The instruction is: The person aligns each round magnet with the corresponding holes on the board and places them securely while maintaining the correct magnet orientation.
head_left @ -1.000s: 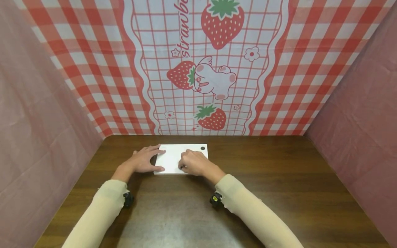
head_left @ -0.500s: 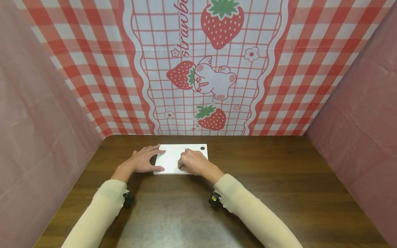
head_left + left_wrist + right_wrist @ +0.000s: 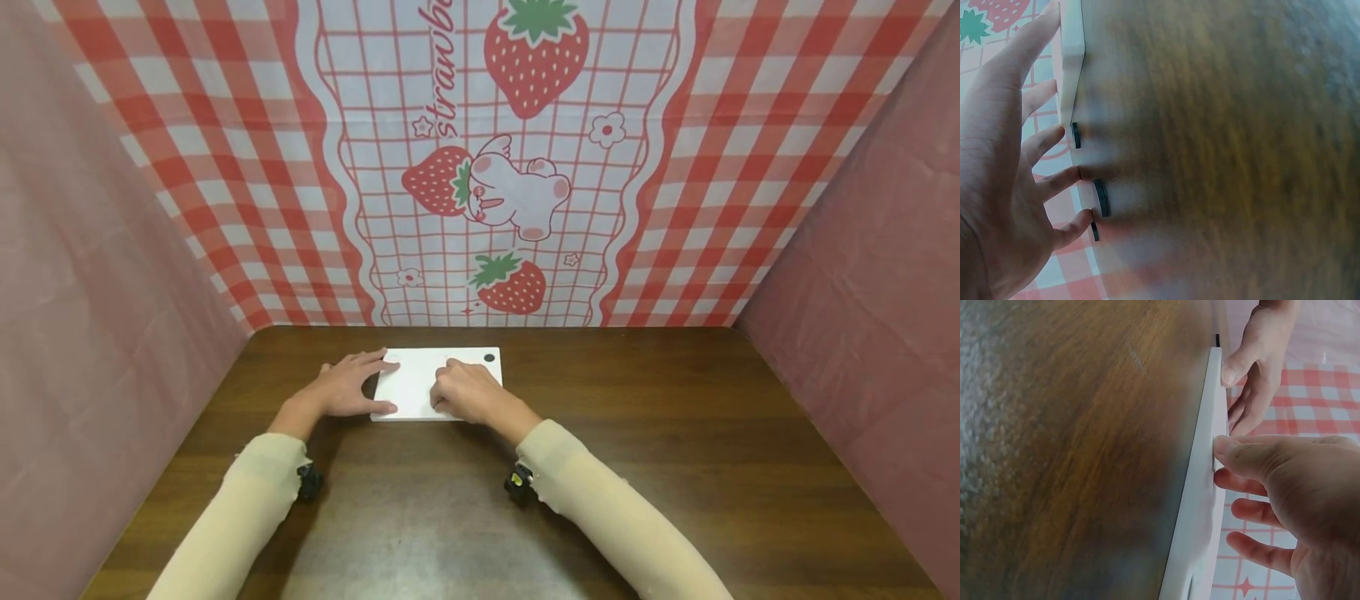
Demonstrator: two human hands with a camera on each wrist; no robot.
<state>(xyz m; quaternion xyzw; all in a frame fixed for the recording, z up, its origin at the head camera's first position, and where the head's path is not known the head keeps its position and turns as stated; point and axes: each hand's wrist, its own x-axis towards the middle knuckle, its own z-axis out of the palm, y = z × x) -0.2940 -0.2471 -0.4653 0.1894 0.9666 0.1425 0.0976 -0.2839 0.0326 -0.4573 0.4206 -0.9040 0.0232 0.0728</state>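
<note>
A flat white board (image 3: 411, 385) lies at the back of the table, with a black disc (image 3: 490, 357) at its far right corner. My left hand (image 3: 347, 387) rests at the board's left end, thumb and fingers spread. Beside its fingertips, the left wrist view shows several thin black pieces (image 3: 1102, 198) on the table, seen edge-on. My right hand (image 3: 468, 393) is over the board's right half, thumb and index finger brought together at the surface. A small dark edge (image 3: 1214, 464) shows between them in the right wrist view; it looks like another black disc, mostly hidden.
The brown wooden table (image 3: 450, 500) reaches forward to a strawberry-print checked cloth (image 3: 517, 192) hanging behind the board. Pink cloth (image 3: 862, 275) hangs along both sides. Near the board's right end a narrow dark oval (image 3: 1191, 586) shows in its surface.
My right hand has shifted very slightly left, and the dark thing under its fingertips shows less than before. The left hand and board have stayed in place.
</note>
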